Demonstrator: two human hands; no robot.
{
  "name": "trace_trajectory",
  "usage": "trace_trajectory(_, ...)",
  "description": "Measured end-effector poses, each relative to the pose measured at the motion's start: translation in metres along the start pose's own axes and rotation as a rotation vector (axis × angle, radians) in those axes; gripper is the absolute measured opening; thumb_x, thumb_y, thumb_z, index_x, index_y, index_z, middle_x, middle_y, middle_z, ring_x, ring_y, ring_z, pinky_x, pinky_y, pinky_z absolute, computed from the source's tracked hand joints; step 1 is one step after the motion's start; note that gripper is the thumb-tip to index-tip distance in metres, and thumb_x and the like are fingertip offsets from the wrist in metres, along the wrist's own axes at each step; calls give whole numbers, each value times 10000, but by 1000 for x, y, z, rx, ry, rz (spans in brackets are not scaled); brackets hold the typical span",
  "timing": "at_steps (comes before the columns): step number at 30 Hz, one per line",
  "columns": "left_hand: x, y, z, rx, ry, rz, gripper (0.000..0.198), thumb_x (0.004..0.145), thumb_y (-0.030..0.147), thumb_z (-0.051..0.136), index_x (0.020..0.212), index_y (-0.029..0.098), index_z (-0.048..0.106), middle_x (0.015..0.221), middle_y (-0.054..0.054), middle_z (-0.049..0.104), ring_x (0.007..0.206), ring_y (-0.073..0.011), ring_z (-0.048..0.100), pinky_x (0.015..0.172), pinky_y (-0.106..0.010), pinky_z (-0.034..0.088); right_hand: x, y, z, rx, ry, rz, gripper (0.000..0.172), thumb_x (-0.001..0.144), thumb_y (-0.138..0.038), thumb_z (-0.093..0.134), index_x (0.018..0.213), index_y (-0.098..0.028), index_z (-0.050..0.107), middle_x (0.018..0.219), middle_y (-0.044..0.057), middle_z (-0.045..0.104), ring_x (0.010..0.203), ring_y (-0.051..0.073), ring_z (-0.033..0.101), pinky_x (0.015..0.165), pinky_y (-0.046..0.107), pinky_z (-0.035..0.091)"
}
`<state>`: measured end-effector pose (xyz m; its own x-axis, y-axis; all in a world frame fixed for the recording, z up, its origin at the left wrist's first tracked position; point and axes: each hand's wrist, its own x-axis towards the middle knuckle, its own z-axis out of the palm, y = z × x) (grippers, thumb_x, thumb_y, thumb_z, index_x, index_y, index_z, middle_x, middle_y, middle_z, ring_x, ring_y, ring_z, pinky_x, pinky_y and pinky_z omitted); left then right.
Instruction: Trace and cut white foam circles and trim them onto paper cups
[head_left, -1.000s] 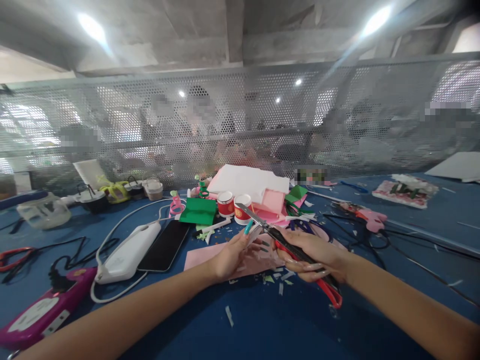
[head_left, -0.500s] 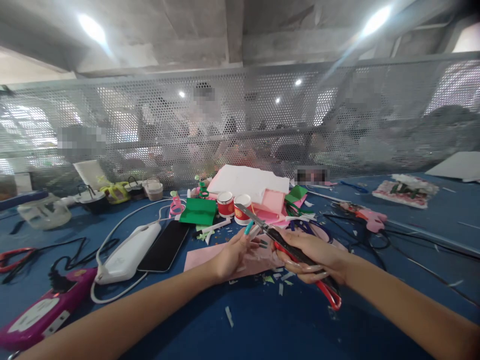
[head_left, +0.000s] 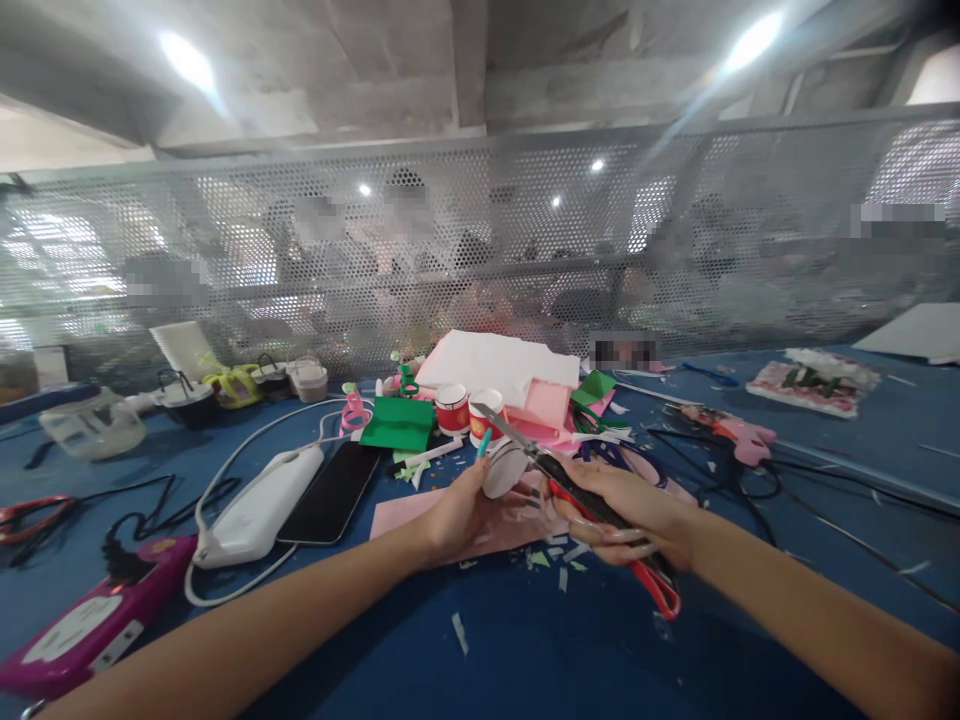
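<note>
Between thumb and fingers, my left hand [head_left: 461, 508] holds a small round white disc [head_left: 507, 470], its face tilted toward me. My right hand [head_left: 619, 510] is wrapped round black-and-red scissors [head_left: 559, 474], whose blades point up and left, just above the disc. Under both hands lies a sheet of pink paper [head_left: 405, 508] with small cut scraps [head_left: 540, 558] near its edge. Two red-and-white paper cups [head_left: 451, 412] stand just beyond my hands.
Left are a black phone [head_left: 330, 495], a white power bank [head_left: 262, 508] and a purple power strip [head_left: 101, 610]. Green paper [head_left: 397, 424] and white sheets [head_left: 499, 362] lie behind. A pink glue gun [head_left: 746, 440] and cables are right; a perforated screen [head_left: 525, 240] stands beyond.
The white disc in my left hand has turned from nearly edge-on to showing its round face. My left thumb has shifted slightly left; the scissors have hardly moved.
</note>
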<state>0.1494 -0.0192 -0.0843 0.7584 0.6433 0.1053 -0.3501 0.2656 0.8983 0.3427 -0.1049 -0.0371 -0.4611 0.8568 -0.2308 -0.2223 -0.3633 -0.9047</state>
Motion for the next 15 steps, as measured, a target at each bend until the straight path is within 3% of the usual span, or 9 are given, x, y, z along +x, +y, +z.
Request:
trace_trajectory(6, 6, 19, 14, -160, -2, -53, 656, 887, 654, 302, 1147, 115, 570, 1008, -158, 689, 728, -241, 650, 656, -348, 436, 3, -1, -8, 122, 73, -108, 343, 955, -474, 413, 872, -166, 538, 494, -91, 426, 290, -4, 164, 262, 90, 209)
trace_trajectory(15, 6, 25, 10, -222, -34, -100, 693, 868, 687, 291, 1133, 116, 581, 963, -143, 700, 720, -223, 644, 644, -335, 396, 7, -3, -21, 180, -43, -86, 507, 945, -581, 324, 667, -179, 457, 385, -87, 340, 271, 25, 168, 270, 119, 187)
